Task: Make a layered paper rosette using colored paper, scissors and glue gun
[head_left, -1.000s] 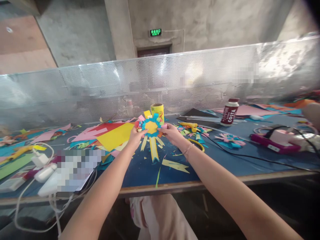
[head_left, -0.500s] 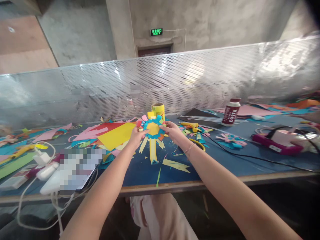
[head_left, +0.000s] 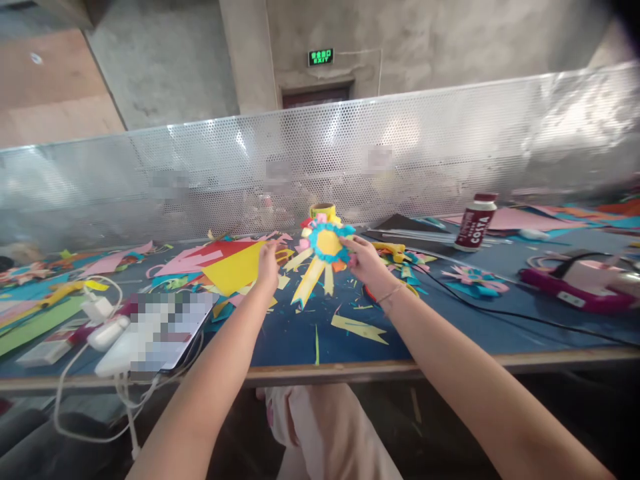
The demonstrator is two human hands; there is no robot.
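Pinching the paper rosette (head_left: 327, 243) by its right rim, your right hand (head_left: 367, 263) is holding it just above the table (head_left: 450, 340). Your left hand (head_left: 269, 267) is hovering at its left side; whether it is gripping, I cannot tell. You are likely handling something light, floppy and crushable, so the layered centre is offering the safest hold, not the tails. Showing: one rosette, one bottle (head_left: 477, 220), one yellow roll (head_left: 323, 210).

Concrete wall (head_left: 450, 40), perforated screen (head_left: 450, 147), exit sign (head_left: 321, 57)
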